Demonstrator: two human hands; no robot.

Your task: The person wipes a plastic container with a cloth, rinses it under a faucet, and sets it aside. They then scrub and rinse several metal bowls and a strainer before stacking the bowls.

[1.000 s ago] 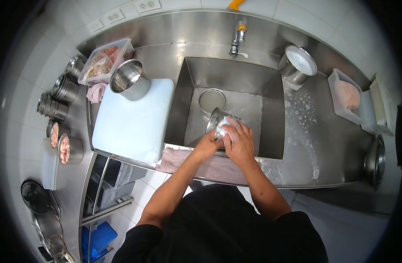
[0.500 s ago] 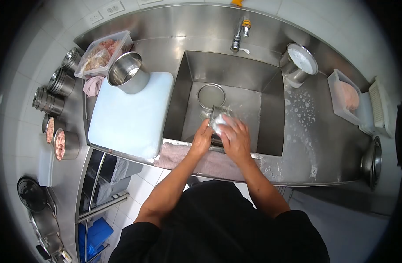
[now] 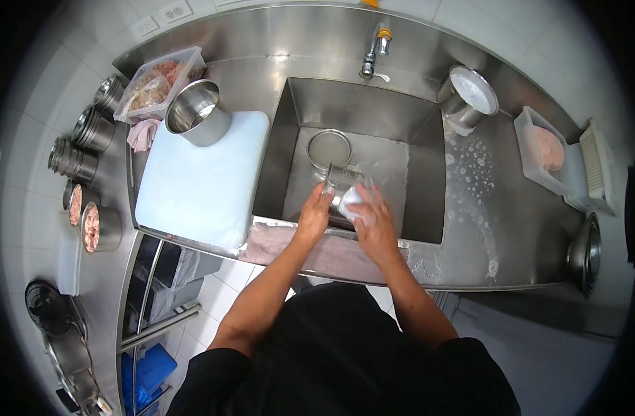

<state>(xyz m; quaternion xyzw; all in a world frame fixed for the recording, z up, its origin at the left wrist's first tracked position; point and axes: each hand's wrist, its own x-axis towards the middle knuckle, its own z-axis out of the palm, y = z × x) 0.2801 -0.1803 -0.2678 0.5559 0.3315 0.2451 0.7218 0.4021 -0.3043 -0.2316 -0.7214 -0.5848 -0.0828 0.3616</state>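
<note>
Over the near part of the steel sink, my left hand grips a small stainless steel canister by its left side, holding it tilted. My right hand is closed around a white, soapy wad pressed against the canister's near right side; whether it is a sponge or a cloth I cannot tell. Just beyond the canister, a round metal pot filled with cloudy water stands on the sink floor.
A faucet rises behind the sink. Left are a pale cutting board bearing a steel pot, and a meat tub. Right stands a pot of suds beside foam spots. A pink towel lines the front edge.
The canister has turned so more of its side shows. My right hand and the white wad have slid slightly toward me along it. The whole view has shifted a little.
</note>
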